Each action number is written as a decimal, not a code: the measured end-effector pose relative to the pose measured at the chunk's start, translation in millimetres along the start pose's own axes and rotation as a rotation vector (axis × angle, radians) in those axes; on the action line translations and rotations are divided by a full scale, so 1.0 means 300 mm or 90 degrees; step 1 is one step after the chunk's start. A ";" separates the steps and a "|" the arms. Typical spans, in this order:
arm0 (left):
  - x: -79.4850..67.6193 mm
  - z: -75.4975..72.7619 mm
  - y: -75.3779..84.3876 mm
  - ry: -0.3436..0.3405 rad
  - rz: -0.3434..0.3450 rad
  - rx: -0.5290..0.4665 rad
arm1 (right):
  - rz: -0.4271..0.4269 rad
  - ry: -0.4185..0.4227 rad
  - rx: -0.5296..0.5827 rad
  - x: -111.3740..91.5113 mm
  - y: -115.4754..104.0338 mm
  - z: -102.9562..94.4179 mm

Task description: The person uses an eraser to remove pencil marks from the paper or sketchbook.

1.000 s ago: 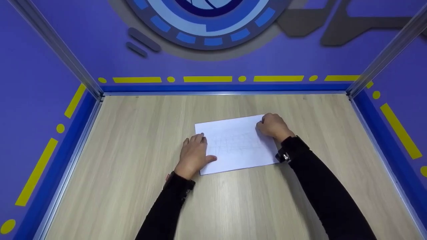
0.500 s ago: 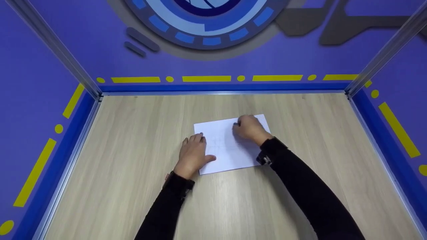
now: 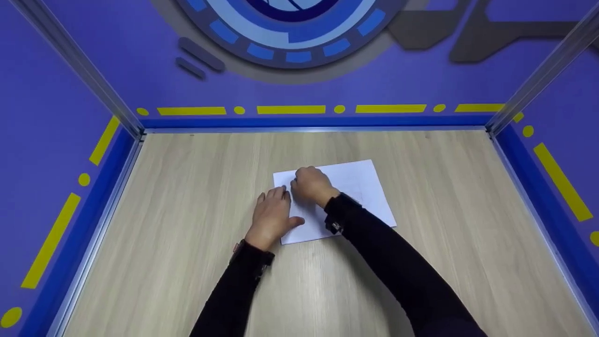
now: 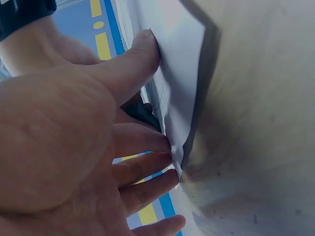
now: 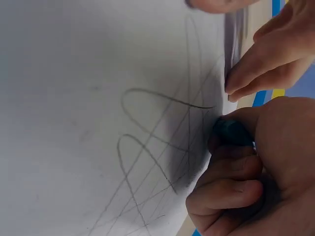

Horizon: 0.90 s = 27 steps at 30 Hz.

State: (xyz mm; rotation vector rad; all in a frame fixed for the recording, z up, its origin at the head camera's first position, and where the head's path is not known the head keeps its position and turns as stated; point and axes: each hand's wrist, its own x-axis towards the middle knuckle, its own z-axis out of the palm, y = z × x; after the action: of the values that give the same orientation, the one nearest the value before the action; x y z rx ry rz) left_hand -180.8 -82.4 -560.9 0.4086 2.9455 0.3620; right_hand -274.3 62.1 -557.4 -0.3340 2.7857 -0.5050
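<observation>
A white sheet of paper (image 3: pixel 355 178) lies slightly turned on the wooden table. My left hand (image 3: pixel 271 215) rests at its left edge with fingers stretched out, the thumb over the paper. In the left wrist view, that hand's fingertips touch the paper's edge (image 4: pixel 184 73). My right hand (image 3: pixel 312 185) is over the upper left of the sheet, close to the left fingers. It pinches a small dark teal object (image 5: pixel 231 132) between thumb and curled fingers; most of it is hidden, so its kind is unclear. Looping grey lines (image 5: pixel 142 142) cross the paper in the right wrist view.
The light wooden tabletop (image 3: pixel 187 187) surrounds the sheet. Behind it stands a purple wall (image 3: pixel 262 93) with yellow dashes, and similar panels rise at both sides. Metal rails (image 3: pixel 327 129) run along the table's edges.
My right hand has swept left across the paper, from its upper right corner to near my left hand. The left hand and the sheet stay put.
</observation>
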 end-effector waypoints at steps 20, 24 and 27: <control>0.014 -0.001 0.002 -0.054 -0.032 0.013 | 0.093 0.095 0.110 -0.095 0.535 -0.176; 0.012 0.002 0.003 -0.059 -0.034 0.008 | 0.124 0.084 0.085 -0.110 0.585 -0.194; 0.012 -0.001 0.004 -0.056 -0.032 0.008 | 0.139 0.076 0.074 -0.120 0.584 -0.201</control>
State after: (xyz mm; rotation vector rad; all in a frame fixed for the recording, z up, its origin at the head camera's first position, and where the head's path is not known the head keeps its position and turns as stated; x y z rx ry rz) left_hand -183.8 -80.3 -560.6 0.3415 2.8682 0.3121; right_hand -290.4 250.2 -560.0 0.0283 2.8443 -0.6485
